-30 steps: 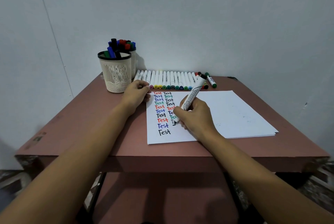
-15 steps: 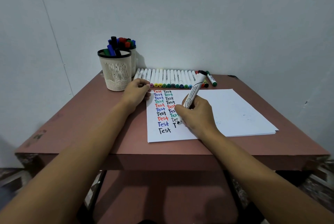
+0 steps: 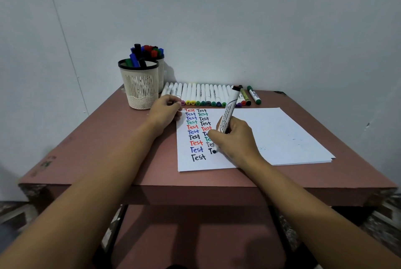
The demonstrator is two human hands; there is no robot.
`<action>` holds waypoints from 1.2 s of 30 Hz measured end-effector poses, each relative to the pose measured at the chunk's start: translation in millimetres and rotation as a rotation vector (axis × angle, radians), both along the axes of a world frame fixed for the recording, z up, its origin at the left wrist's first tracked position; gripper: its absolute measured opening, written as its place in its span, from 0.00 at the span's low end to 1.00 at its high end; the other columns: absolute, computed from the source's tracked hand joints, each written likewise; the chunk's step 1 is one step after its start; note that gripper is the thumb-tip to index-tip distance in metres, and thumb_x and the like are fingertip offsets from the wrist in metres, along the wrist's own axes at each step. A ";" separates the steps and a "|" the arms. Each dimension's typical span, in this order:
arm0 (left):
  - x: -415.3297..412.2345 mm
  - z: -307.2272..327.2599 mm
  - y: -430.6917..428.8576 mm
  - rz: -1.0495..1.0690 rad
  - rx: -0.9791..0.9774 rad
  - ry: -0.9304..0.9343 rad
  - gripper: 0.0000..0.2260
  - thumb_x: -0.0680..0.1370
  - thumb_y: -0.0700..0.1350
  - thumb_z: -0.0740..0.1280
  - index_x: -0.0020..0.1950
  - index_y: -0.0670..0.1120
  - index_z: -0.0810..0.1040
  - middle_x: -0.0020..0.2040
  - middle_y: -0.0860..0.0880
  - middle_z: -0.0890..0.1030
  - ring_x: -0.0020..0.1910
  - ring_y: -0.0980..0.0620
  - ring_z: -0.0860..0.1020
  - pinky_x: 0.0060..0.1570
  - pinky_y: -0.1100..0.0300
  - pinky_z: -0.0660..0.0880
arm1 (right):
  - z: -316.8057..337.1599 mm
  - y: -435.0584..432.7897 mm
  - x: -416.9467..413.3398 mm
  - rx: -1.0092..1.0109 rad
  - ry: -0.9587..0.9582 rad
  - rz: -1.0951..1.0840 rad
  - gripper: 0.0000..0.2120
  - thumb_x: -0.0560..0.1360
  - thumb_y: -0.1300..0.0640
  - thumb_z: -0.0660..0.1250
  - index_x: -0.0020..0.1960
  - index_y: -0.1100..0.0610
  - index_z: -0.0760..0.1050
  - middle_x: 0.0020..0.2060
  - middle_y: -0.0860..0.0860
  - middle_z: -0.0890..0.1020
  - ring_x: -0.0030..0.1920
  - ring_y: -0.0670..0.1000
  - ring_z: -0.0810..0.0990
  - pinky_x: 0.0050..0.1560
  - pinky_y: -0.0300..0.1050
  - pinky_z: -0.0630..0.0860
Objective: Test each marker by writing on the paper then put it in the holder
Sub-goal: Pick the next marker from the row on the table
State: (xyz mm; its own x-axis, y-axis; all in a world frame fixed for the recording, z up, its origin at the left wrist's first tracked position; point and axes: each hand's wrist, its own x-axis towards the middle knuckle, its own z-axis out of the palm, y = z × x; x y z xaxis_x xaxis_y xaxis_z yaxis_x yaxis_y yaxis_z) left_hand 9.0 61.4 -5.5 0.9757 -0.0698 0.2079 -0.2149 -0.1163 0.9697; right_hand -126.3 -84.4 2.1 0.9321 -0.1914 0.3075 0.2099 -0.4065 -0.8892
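- my right hand (image 3: 235, 138) is closed tight around a white marker (image 3: 227, 114) with a black end, and it rests on the paper (image 3: 271, 134).
- the marker leans, with its top end pointing up and away from me toward the far edge of the tabletop (image 3: 104, 156).
- its black tip (image 3: 214, 151) touches the paper next to a black letter "t", low in the second column of words.
- my left hand (image 3: 166, 112) is curled into a loose fist at the far left corner of the paper. the fingers are tucked in, and i cannot tell if they hold something small.
- the paper lies in the middle of the tabletop, a bit to the right, on top of a thin stack of sheets.
- on the left part of the paper the word "test" is written many times, in red, blue, green and black. the first column is full down to a black "test" near the close edge of the paper. my right hand hides part of the second column.
- a row of markers (image 3: 201, 95) lies side by side along the far edge of the tabletop, touching each other, with colored ends pointing at me.
- one green marker (image 3: 254, 95) lies a little apart at the right end of that row.
- the holder (image 3: 140, 86) stands upright near the far left corner of the tabletop. it is cream with a black rim, and markers stick out of it.
- a second cup (image 3: 161, 73) full of markers stands just behind it, against the wall (image 3: 238, 19).
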 end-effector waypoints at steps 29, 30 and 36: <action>2.1 -1.9 1.1 -0.001 0.015 -0.007 0.04 0.79 0.36 0.60 0.51 0.40 0.74 0.38 0.46 0.76 0.33 0.52 0.74 0.38 0.60 0.76 | -1.5 -1.1 1.1 -0.006 -0.072 -0.202 0.16 0.72 0.61 0.68 0.31 0.56 0.62 0.26 0.49 0.67 0.27 0.45 0.63 0.22 0.31 0.60; 2.1 -1.8 1.2 -0.002 0.014 -0.007 0.04 0.79 0.36 0.60 0.51 0.40 0.74 0.38 0.46 0.76 0.33 0.52 0.74 0.38 0.60 0.76 | -1.8 -1.4 1.2 -0.015 -0.075 -0.208 0.16 0.71 0.61 0.68 0.31 0.56 0.62 0.26 0.49 0.67 0.27 0.46 0.62 0.22 0.32 0.60; 1.0 -0.6 0.7 -0.004 0.005 -0.001 0.04 0.79 0.35 0.60 0.51 0.40 0.73 0.38 0.46 0.75 0.33 0.52 0.74 0.37 0.62 0.75 | -0.2 -1.1 -0.8 -0.050 -0.040 -0.161 0.19 0.72 0.63 0.67 0.29 0.51 0.62 0.20 0.44 0.68 0.23 0.42 0.67 0.22 0.30 0.61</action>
State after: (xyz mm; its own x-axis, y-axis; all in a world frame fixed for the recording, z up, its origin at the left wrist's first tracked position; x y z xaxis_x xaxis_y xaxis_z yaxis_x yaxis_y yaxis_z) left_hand 10.0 62.2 -6.1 0.9751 -0.0750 0.2085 -0.2164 -0.1199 0.9689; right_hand -127.1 -85.5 1.9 0.8775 -0.3206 0.3566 0.1733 -0.4815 -0.8592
